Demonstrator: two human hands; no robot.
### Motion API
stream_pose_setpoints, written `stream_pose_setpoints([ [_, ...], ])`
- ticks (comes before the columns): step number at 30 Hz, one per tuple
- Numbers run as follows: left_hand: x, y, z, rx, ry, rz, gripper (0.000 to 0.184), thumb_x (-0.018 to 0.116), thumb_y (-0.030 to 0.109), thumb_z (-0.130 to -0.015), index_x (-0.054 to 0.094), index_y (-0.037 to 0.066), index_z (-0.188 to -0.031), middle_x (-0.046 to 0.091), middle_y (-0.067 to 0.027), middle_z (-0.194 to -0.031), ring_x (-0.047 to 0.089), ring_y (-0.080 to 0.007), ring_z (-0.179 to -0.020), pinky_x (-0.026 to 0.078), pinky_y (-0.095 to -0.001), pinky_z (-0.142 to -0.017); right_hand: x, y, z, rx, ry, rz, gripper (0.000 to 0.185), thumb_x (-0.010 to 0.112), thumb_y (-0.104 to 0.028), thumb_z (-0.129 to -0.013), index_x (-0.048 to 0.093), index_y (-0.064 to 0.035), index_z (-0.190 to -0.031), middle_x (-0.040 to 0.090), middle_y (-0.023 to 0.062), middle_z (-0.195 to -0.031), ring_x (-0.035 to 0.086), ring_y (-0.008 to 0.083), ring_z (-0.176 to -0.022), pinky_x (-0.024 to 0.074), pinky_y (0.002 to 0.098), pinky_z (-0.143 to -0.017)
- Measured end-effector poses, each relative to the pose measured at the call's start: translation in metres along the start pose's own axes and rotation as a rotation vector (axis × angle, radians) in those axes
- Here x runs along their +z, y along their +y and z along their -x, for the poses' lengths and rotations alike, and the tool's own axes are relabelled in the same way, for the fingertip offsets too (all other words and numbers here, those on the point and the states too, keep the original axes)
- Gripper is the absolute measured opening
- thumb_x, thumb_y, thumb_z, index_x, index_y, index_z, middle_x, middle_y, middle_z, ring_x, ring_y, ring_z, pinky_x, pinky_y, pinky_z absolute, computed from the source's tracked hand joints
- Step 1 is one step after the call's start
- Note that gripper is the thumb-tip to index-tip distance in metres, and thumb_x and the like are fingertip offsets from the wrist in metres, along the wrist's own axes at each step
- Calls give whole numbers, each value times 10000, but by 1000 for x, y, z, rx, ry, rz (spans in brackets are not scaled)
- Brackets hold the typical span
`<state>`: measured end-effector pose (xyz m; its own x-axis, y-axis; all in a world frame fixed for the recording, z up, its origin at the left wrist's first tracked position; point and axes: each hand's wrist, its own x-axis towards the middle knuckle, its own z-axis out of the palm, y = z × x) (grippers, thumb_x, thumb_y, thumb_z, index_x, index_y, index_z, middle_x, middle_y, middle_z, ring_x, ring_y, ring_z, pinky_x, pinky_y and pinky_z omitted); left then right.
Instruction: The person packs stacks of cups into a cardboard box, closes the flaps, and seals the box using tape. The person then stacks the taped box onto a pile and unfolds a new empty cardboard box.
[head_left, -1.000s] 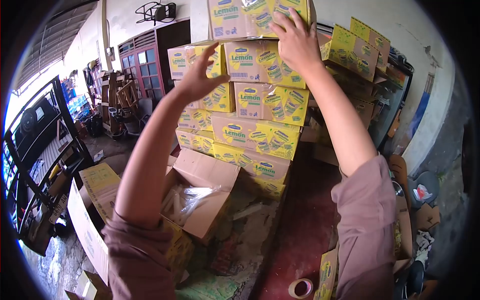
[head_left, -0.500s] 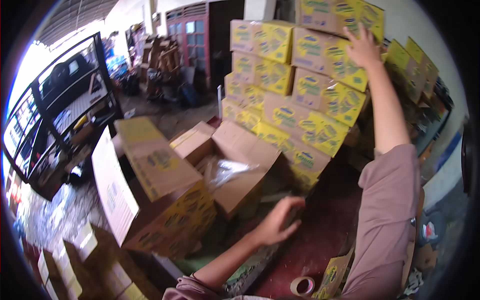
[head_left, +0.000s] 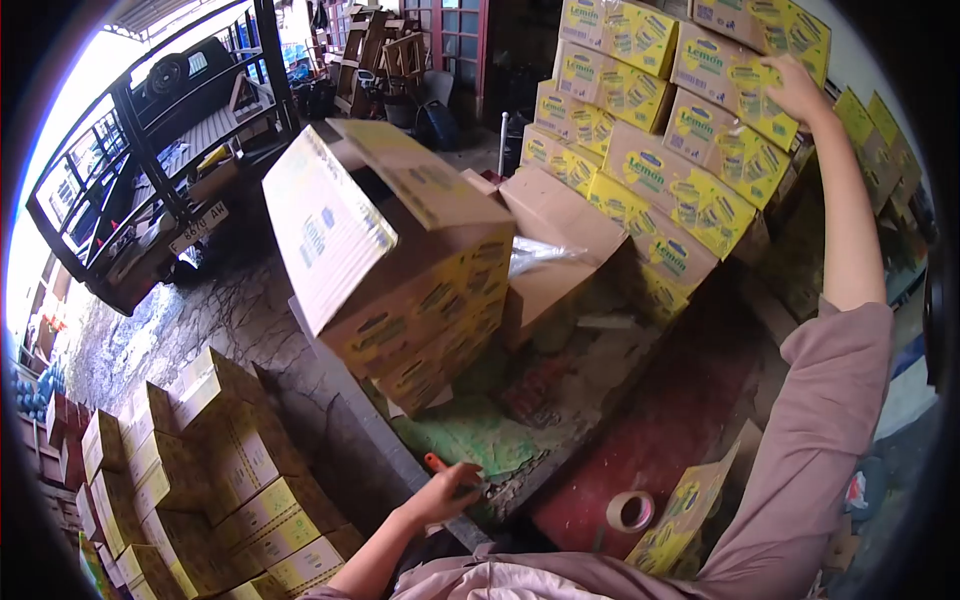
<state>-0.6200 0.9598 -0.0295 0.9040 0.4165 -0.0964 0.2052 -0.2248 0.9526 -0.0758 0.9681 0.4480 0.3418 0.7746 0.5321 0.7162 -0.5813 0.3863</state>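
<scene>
My left hand (head_left: 442, 495) is low in the view at the near edge of the worn table, its fingers curled round a small object with an orange end (head_left: 433, 462); the rest of that object is mostly hidden. My right hand (head_left: 797, 92) reaches up to the stack of yellow and brown lemon boxes (head_left: 685, 190) and rests its spread fingers against an upper box. Left of the stack, an open carton (head_left: 565, 240) holds clear plastic. Closer in stands a larger carton (head_left: 430, 300) with raised flaps.
A roll of brown tape (head_left: 630, 511) and a flattened carton piece (head_left: 685, 510) lie at the lower right. Several cartons (head_left: 240, 460) are grouped at the lower left. A truck bed (head_left: 185, 150) stands at the upper left, and wooden pieces (head_left: 403, 65) are piled behind.
The view has turned left and down. My left hand has dropped from beside the stack to the table edge and closed on the orange-ended object. My right hand remains at the stack.
</scene>
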Motion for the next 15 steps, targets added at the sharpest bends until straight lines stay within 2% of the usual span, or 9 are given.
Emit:
stream_pose_setpoints([
  [1,-3,-3,7,-7,39,-31,391,621,108,-792,460,46,-1142,589,-83,-930,579,-192,-850,462,-305,-712,-11,-28,15,-37,44,-116,575,666,-313,-702,502,-70,-1197,520,180,-1173,512,310,-1072,403,396,-929],
  [3,-9,-4,9,1,119,-91,395,611,90,-780,454,12,-1134,580,-117,-959,572,-219,-874,452,-327,-761,-11,-87,38,-126,104,-332,693,693,-434,-675,497,-18,-1194,533,174,-1173,514,309,-1081,402,379,-935],
  [4,-5,-4,24,-25,133,-111,398,606,82,-775,451,-5,-1130,576,-134,-974,568,-232,-886,446,-338,-786,-20,-128,56,-139,-89,-596,838,690,-539,-643,439,-15,-1247,479,165,-1245,463,295,-1147,371,365,-969],
  [6,-9,11,42,38,321,-62,462,642,45,-729,446,5,-1146,536,-104,-1043,534,-180,-881,427,-308,-739,39,-230,94,-318,-228,-855,852,707,-496,-663,351,-84,-1318,422,156,-1294,442,262,-1164,369,329,-951],
  [8,-21,16,55,87,466,-96,492,633,26,-735,425,22,-1180,528,-85,-1059,525,-156,-894,420,-281,-732,73,-304,112,-389,-293,-1178,913,711,-507,-655,335,32,-1289,374,148,-1332,392,278,-1204,334,325,-988],
  [9,-27,25,63,61,514,-38,503,621,23,-748,407,33,-1202,521,-83,-1075,522,-148,-897,414,-266,-733,56,-330,129,-312,-314,-1112,994,727,-542,-608,327,80,-1271,479,160,-1236,430,275,-1170,341,339,-981],
  [11,-42,33,78,28,579,14,511,593,22,-778,374,54,-1238,501,-80,-1104,509,-135,-905,404,-242,-736,86,-378,124,-303,-242,-1405,780,740,-566,-554,573,-15,-1080,622,152,-998,578,236,-978,444,342,-852],
  [12,-49,29,85,20,607,10,508,576,25,-795,358,64,-1252,489,-78,-1116,500,-130,-910,399,-233,-739,93,-397,128,-99,-10,-1302,637,751,-532,-551,638,-51,-954,636,156,-943,617,256,-886,481,346,-771],
  [15,-66,15,103,22,646,66,491,535,29,-827,328,75,-1270,459,-77,-1128,474,-133,-897,395,-241,-750,75,-410,130,491,-69,-1208,453,672,-449,-675,648,-5,-764,638,187,-795,624,326,-784,507,389,-691],
])
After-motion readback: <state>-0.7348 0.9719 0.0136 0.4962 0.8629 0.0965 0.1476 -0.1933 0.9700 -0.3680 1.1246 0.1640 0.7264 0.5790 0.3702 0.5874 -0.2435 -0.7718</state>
